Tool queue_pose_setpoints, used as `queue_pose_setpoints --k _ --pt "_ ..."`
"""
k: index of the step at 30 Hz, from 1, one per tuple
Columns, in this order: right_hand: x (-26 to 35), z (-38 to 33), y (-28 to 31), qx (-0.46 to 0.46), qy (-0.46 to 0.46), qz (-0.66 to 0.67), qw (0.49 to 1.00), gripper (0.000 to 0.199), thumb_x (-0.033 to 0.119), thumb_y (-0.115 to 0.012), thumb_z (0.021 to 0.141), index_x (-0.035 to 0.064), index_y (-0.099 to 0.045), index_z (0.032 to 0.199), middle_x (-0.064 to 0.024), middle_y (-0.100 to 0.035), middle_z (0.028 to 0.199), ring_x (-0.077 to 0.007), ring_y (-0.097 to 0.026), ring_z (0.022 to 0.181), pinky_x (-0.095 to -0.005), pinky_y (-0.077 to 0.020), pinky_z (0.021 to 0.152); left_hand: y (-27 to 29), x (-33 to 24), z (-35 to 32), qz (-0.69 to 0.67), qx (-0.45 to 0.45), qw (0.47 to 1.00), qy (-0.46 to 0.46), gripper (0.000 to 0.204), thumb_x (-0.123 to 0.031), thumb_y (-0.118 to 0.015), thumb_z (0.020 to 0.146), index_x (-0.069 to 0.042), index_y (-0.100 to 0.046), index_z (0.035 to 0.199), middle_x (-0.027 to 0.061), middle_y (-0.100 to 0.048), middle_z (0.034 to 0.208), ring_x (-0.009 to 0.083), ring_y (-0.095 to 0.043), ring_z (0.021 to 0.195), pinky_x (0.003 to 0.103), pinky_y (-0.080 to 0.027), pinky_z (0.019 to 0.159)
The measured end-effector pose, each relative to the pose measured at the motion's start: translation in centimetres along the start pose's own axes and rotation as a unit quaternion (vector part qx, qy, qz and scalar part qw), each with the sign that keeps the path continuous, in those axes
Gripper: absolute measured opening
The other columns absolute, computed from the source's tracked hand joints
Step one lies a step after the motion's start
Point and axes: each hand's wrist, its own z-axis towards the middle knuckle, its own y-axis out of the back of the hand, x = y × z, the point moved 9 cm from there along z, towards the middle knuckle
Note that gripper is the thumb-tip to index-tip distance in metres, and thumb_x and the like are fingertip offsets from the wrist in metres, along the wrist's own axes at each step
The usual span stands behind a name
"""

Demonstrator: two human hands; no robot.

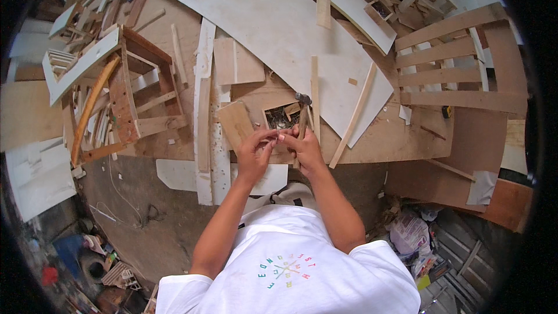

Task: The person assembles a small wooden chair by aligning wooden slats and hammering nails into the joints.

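Note:
My right hand (pixel 306 150) is closed round the wooden handle of a hammer (pixel 303 120), whose metal head points away from me. My left hand (pixel 256 152) is closed, with its fingertips pinched together and meeting the right hand's thumb and fingers. Whatever small piece lies between the fingertips is too small to make out. Just beyond both hands is a small open wooden box (pixel 265 117) holding several dark nails (pixel 276 120) and some wood scraps. Beside the left hand lies a flat wooden board (pixel 235 123).
A large white panel (pixel 264 26) spans the worktable (pixel 407 139). Wooden strips (pixel 353 113) lie at the right. A brown wooden frame (pixel 129 96) stands at the left, and a slatted frame (pixel 447 78) at the right. A long white perforated board (pixel 221 145) overhangs the table's near edge.

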Motion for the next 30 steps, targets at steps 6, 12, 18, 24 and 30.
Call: queue_pose_setpoints --k 6,12,18,24,30 --pt "0.6 -4.2 -4.3 0.102 0.000 -0.009 0.995 0.033 0.013 -0.087 0.084 0.0113 -0.057 0.096 -0.0013 -0.071 0.090 -0.0046 -0.060 0.069 -0.0216 -0.0420 0.052 3.4 -5.4 -2.3 0.081 0.024 0.996 -0.025 0.031 0.005 -0.071 0.093 -0.005 -0.075 0.121 0.0120 -0.075 0.111 0.0204 -0.073 0.101 0.031 -0.059 0.087" --pt "-0.2 -7.8 -11.3 0.128 0.040 -0.127 0.983 0.034 0.014 -0.087 0.082 0.0065 -0.063 0.105 -0.0023 -0.070 0.087 -0.0066 -0.060 0.068 -0.0226 -0.0439 0.054 10.9 -10.5 -6.6 0.221 -0.016 0.958 -0.180 0.029 0.003 -0.080 0.083 -0.009 -0.078 0.110 0.0111 -0.075 0.107 0.0295 -0.073 0.099 0.039 -0.060 0.085" --pt "-5.5 -12.3 -21.2 0.165 0.025 -0.155 0.974 0.041 0.012 -0.087 0.081 0.0119 -0.051 0.100 -0.0011 -0.068 0.089 -0.0057 -0.060 0.066 -0.0215 -0.0428 0.050 21.5 -10.5 -12.9 0.206 -0.043 0.956 -0.206 0.021 0.003 -0.079 0.085 -0.009 -0.076 0.102 0.0092 -0.073 0.103 0.0277 -0.072 0.090 0.038 -0.059 0.076" --pt "-11.3 -17.3 -34.7 0.220 0.047 -0.107 0.969 0.036 0.019 -0.086 0.087 0.0106 -0.054 0.102 -0.0022 -0.069 0.091 -0.0080 -0.064 0.069 -0.0221 -0.0458 0.052 34.7 -13.9 -18.6 0.296 -0.019 0.910 -0.290 0.026 0.003 -0.079 0.076 -0.005 -0.068 0.099 0.0098 -0.070 0.099 0.0313 -0.066 0.093 0.041 -0.055 0.080" --pt "-12.8 -21.2 -43.2 0.203 0.100 -0.098 0.969 0.031 0.022 -0.082 0.092 0.0090 -0.057 0.103 -0.0011 -0.069 0.086 -0.0077 -0.063 0.067 -0.0226 -0.0444 0.047 43.8 -16.3 -20.5 0.230 -0.004 0.931 -0.284 0.023 0.006 -0.075 0.075 -0.004 -0.065 0.093 0.0096 -0.070 0.094 0.0238 -0.066 0.083 0.035 -0.054 0.069"
